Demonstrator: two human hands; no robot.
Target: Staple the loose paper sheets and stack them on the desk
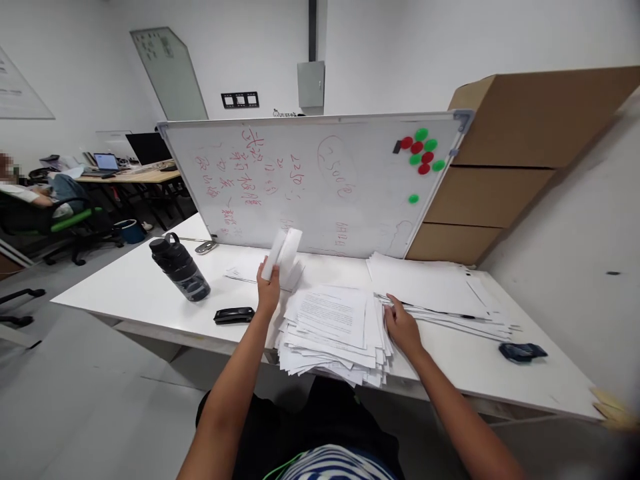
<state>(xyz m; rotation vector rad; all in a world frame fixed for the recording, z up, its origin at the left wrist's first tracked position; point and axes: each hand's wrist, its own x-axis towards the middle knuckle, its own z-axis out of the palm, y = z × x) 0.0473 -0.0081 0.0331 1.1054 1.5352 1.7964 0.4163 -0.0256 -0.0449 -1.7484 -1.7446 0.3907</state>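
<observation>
My left hand (269, 288) is raised above the white table (140, 293), fingers closed on a few folded white sheets (283, 257) that stand upright. My right hand (403, 328) rests on the table between two paper piles, fingers curled at the edge of the right pile. The near pile of printed sheets (334, 332) lies untidily at the table's front edge, just right of my left hand. The right pile of blank-side-up sheets (435, 290) spreads toward the wall.
A whiteboard (320, 183) with red writing and coloured magnets leans at the table's back. A black bottle (180, 268) lies at the left, a black stapler (234, 315) near my left hand, a dark object (523, 351) at the right. Cardboard boxes (505, 167) stand behind. A person sits far left.
</observation>
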